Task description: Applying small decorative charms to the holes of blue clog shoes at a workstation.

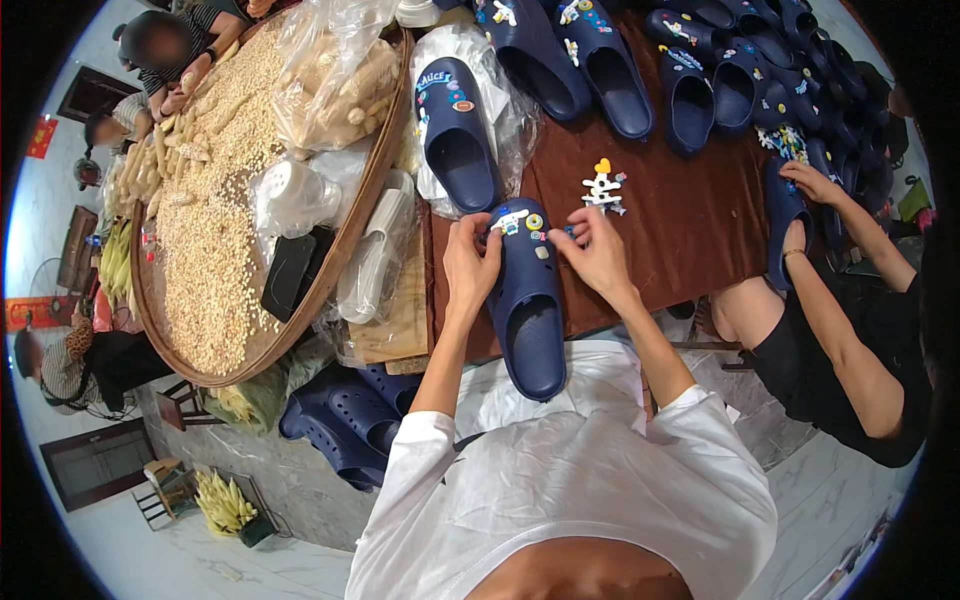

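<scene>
A navy blue clog [531,290] stands toe-away at the table's near edge, its heel end over my lap. Several small charms sit on its toe, among them a white-and-blue figure and a yellow ring. My left hand [472,262] grips the toe's left side with bent fingers. Just off the toe's right side, my right hand [598,258] pinches a small blue piece, mostly hidden by the fingers. Beyond the right hand lies a small pile of white charms [602,187] with a yellow heart on top. Another decorated clog [461,140] rests on plastic wrapping straight ahead.
Many navy clogs [690,95] crowd the brown cloth [690,235] at the back right. A co-worker's hand [812,182] is at another clog there. To my left, a round basket [388,150] holds corn kernels, bags and a black box. Undecorated clogs [340,425] lie below the table.
</scene>
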A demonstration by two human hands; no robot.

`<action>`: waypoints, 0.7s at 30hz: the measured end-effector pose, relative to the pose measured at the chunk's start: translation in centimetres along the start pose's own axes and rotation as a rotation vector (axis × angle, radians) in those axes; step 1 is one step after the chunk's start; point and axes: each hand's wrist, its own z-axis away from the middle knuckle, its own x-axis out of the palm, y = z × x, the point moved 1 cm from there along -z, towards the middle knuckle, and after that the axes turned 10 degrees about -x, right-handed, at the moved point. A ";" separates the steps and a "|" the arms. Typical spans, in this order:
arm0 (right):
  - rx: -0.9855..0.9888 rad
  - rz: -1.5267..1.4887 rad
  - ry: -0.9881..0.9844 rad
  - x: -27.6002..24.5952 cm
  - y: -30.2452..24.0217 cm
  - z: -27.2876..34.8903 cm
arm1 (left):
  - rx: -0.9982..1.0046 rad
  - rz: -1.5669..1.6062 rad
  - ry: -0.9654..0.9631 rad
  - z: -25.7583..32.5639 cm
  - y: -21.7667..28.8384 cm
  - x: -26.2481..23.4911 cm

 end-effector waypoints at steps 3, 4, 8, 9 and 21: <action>0.011 -0.009 -0.098 1.9 -0.7 -1.2 | 0.020 -0.039 0.007 -0.2 0.6 0.7; -0.011 0.034 -0.116 2.3 -0.8 -1.8 | 0.030 -0.049 0.003 -0.4 0.8 1.0; -0.030 0.086 -0.188 2.9 -1.1 -2.7 | 0.197 -0.195 0.028 -0.9 0.4 1.4; -0.029 0.087 -0.188 3.1 -0.9 -2.5 | 0.180 -0.212 0.008 -0.8 0.7 1.5; -0.337 0.394 -0.133 3.9 -2.2 -2.0 | 0.280 -0.228 0.057 -0.4 1.2 2.3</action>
